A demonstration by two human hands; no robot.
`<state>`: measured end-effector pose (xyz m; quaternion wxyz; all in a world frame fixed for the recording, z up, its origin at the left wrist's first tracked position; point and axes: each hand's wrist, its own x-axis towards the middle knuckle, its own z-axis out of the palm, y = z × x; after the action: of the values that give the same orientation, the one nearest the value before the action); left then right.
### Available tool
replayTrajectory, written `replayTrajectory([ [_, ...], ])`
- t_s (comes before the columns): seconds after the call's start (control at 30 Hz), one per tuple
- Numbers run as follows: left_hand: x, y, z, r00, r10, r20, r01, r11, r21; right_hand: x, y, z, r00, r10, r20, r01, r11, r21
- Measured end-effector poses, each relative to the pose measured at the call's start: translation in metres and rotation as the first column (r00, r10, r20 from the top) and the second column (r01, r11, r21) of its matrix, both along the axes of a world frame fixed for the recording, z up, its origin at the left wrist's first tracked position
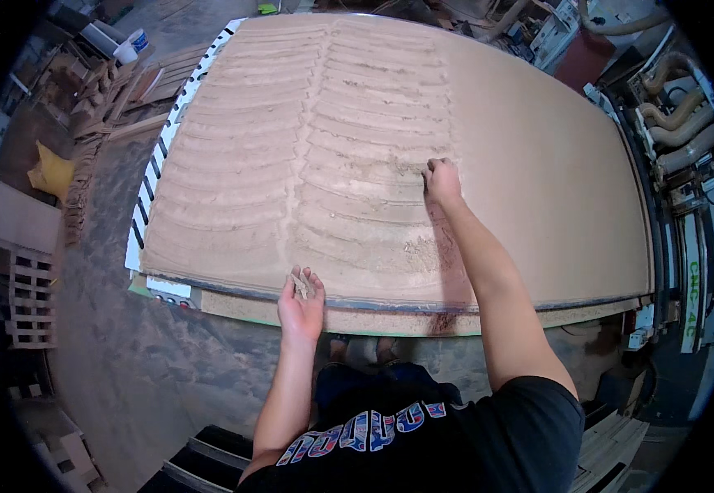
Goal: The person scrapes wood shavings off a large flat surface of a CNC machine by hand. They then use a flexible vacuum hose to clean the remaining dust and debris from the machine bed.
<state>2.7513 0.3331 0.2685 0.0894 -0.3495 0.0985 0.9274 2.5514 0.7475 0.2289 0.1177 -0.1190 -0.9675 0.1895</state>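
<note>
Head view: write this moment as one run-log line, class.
left hand: cupping pale debris | right hand: bunched, over dusty tabletop

Tan dust [373,171] (wavy-striped leftward), black-dashed white edge strip [162,149], black shirt [497,444].

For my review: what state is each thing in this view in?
Left hand: palm up, cupped, open
Pale scraps: lying in that hand
Right hand: fingers curled shut; any contents hidden
Large tabletop: dusty, ridged left and middle, smooth right
Crumbs: loose, scattered
Yellow bag: crumpled
Hoses: bent
</note>
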Motion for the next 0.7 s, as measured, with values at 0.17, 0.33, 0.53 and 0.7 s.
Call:
replayTrajectory([
  [0.17, 0.017, 0.014, -0.013, 0.999, -0.033, -0.012, 0.032, 0.998, -0.050, -0.003, -0.010, -0.019, 0.991, 0.072, -0.109, -0.084, 0.990, -0.113],
  [0.33, 0.019, 0.036, -0.001, 0.998, -0.035, 0.053, 0.041, 0.993, -0.114, 0.007, -0.039, -0.017, 0.978, 0.147, -0.147, -0.166, 0.979, -0.121],
  [0.53, 0.018, 0.053, 0.010, 0.999, -0.028, 0.036, 0.032, 0.991, -0.131, 0.003, -0.036, -0.007, 0.981, 0.188, -0.044, -0.193, 0.972, -0.134],
  [0.7, 0.022, 0.058, -0.001, 1.000, -0.011, 0.014, 0.012, 0.995, -0.096, 0.009, -0.030, -0.015, 0.956, 0.280, -0.083, -0.290, 0.945, -0.149],
])
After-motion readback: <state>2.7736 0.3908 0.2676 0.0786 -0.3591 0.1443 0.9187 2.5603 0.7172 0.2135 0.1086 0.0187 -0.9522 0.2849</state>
